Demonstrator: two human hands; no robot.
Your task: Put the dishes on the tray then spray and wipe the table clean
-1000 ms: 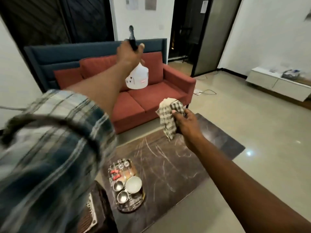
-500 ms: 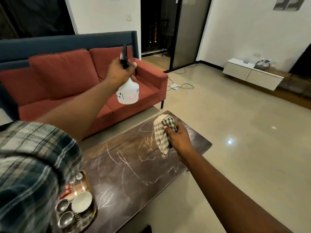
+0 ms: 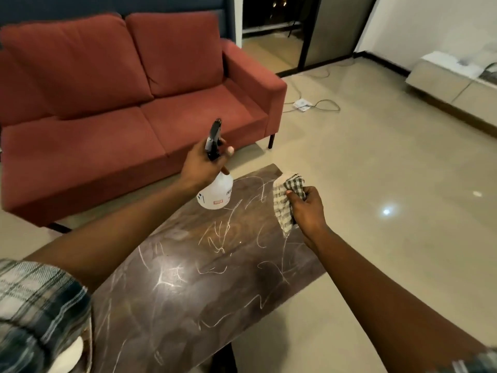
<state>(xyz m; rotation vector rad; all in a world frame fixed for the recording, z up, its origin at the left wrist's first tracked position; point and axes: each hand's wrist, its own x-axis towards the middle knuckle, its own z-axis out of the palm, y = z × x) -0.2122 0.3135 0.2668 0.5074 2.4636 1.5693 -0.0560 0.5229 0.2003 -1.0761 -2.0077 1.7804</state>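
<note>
My left hand point(image 3: 201, 164) grips the black trigger head of a white spray bottle point(image 3: 216, 193), held just over the far end of the dark marble table point(image 3: 188, 278). My right hand point(image 3: 306, 208) holds a bunched checked cloth point(image 3: 285, 200) above the table's far right corner. White veins run across the tabletop. At the bottom left a white dish point(image 3: 74, 354) shows under my plaid sleeve; the tray beneath it is almost hidden.
A red sofa point(image 3: 129, 103) stands close behind the table's far side. Pale tiled floor point(image 3: 376, 184) lies to the right, with a white plug block and cable point(image 3: 304, 105) near the sofa's arm. A low white cabinet point(image 3: 451, 79) lines the far right wall.
My left hand has come down with the spray bottle from high in front of the sofa to just over the table. The view has tilted down; the cloth hand has stayed by the far corner.
</note>
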